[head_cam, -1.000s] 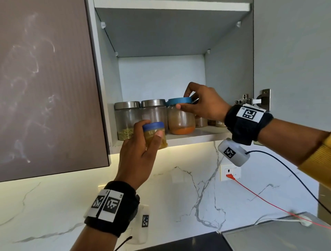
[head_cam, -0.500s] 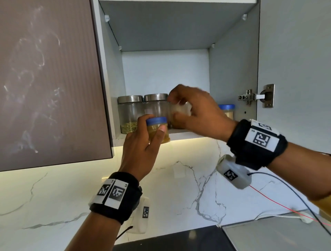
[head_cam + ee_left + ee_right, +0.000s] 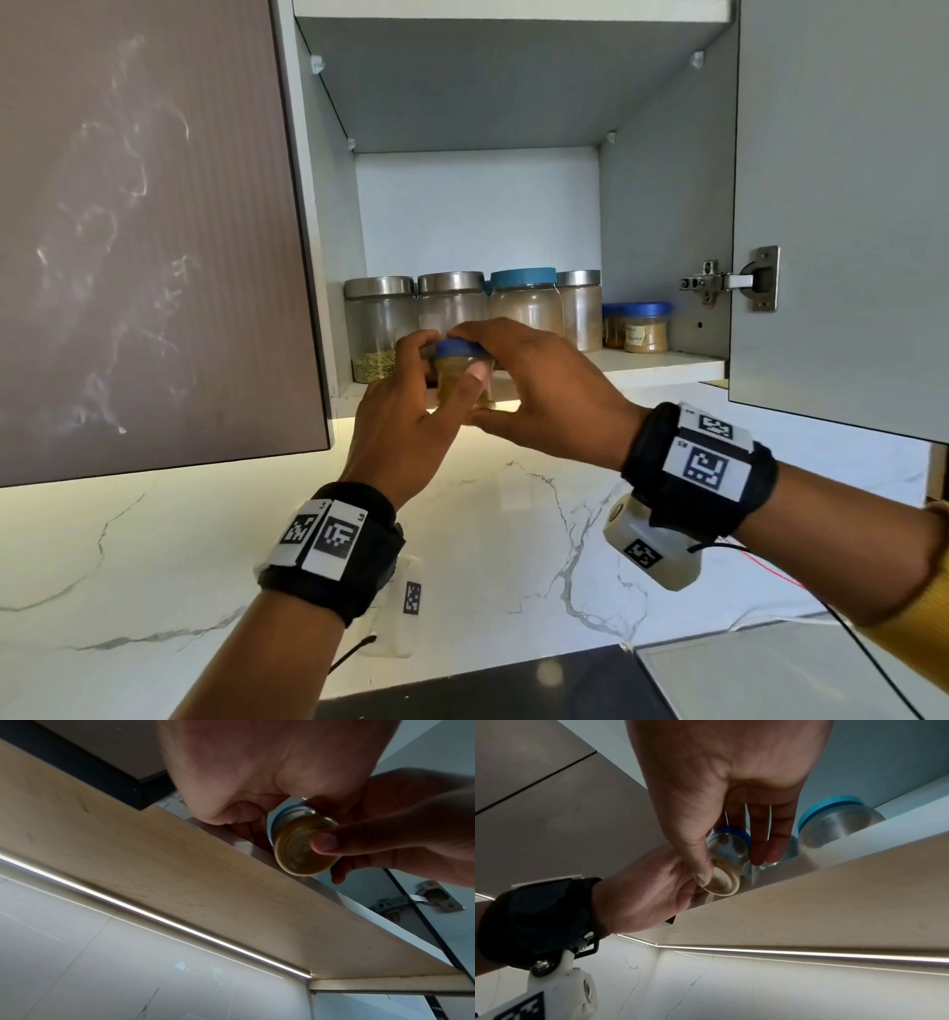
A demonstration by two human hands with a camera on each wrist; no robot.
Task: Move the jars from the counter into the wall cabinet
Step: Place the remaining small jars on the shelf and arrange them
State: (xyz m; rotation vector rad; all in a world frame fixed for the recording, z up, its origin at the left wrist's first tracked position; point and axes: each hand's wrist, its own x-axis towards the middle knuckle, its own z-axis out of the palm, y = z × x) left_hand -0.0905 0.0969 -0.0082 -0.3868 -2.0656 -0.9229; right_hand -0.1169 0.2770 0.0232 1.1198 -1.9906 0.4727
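Both hands are on the small blue-lidded jar [image 3: 462,372] right at the near edge of the wall cabinet [image 3: 662,367] shelf. Left hand [image 3: 405,411] is wrapped around its side, thumb up the front. Right hand [image 3: 539,390] has fingers over the lid and thumb under the base. Behind it on the shelf: a row of steel-lidded jars [image 3: 380,321] and a big blue-lidded jar [image 3: 524,303].

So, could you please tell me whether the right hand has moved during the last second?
Yes: the right hand left the big blue-lidded jar on the cabinet shelf and came down-left.
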